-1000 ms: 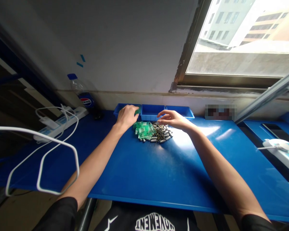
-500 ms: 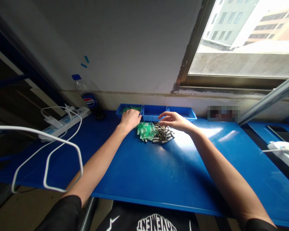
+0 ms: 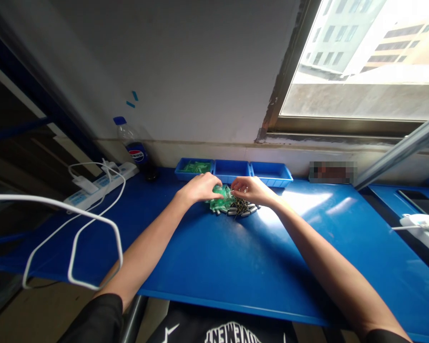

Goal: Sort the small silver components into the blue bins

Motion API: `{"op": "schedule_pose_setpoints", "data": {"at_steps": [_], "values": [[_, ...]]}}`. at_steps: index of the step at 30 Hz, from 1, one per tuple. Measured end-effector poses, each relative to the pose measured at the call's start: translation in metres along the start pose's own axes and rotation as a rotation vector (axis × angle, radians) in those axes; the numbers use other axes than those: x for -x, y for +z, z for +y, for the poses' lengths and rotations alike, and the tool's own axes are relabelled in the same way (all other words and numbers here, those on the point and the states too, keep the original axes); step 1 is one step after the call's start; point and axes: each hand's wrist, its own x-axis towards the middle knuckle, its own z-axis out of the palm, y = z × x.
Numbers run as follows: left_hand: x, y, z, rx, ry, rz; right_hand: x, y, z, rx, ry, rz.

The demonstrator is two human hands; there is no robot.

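Note:
A heap of green pieces (image 3: 219,202) lies on the blue table, and against its right side is a pile of small metallic and black parts with thin leads (image 3: 243,208). My left hand (image 3: 202,186) is over the left part of the green heap, thumb and fingers apart, with nothing visible in it. From the right, my right hand (image 3: 250,189) reaches over the back of the metallic pile. Its fingertips are pressed together close to the green pieces; what they hold is too small to make out.
Behind the piles stand three blue bins: the left bin (image 3: 179,176) holds green pieces, beside a middle bin (image 3: 232,179) and a right bin (image 3: 271,182). A bottle (image 3: 137,153), power strip (image 3: 130,170) and looping white cable (image 3: 118,233) are at left.
My left hand has moved from the left bin toward me and right, onto the green heap. My right hand has lowered slightly, its fingers now closed together. The camera view has shifted a little.

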Motion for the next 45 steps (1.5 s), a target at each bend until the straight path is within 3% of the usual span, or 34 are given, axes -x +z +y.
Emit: {"op": "schedule_pose_setpoints", "data": {"at_steps": [5, 10, 15, 17, 20, 24, 27, 31, 34, 40, 42, 45], "values": [[0.0, 0.005, 0.007, -0.042, -0.074, 0.0, 0.0, 0.0, 0.002, 0.002, -0.024, -0.001], [0.001, 0.001, 0.015, -0.066, -0.064, 0.017, 0.0, -0.001, 0.002, 0.0, -0.026, 0.002], [0.0, 0.003, 0.011, 0.125, -0.019, 0.091, -0.001, -0.002, 0.002, -0.004, 0.002, 0.017], [-0.001, 0.004, 0.009, 0.201, 0.004, 0.149, -0.001, -0.003, 0.002, -0.003, 0.04, 0.048], [-0.003, 0.001, 0.011, 0.259, 0.02, 0.323, -0.001, -0.005, 0.004, -0.053, 0.111, 0.127], [-0.004, -0.005, 0.019, 0.531, 0.072, 0.508, -0.002, -0.006, 0.004, -0.36, 0.168, 0.141], [-0.004, -0.007, 0.022, 0.758, 0.064, 0.481, -0.002, -0.008, 0.004, -0.576, 0.143, 0.095], [-0.004, -0.007, 0.021, 0.908, 0.037, 0.311, -0.001, -0.012, 0.002, -0.644, 0.111, 0.057], [-0.002, -0.01, 0.019, 0.81, 0.016, 0.299, 0.0, -0.01, 0.001, -0.639, 0.138, 0.043], [0.002, -0.016, -0.002, 0.184, -0.191, 0.629, -0.003, -0.004, 0.003, -0.601, 0.173, 0.044], [0.0, -0.012, -0.01, 0.031, -0.247, 0.576, -0.003, -0.004, 0.002, -0.621, 0.169, 0.033], [-0.004, -0.003, -0.016, -0.079, -0.287, 0.393, -0.002, -0.004, -0.001, -0.642, 0.163, 0.021]]}}
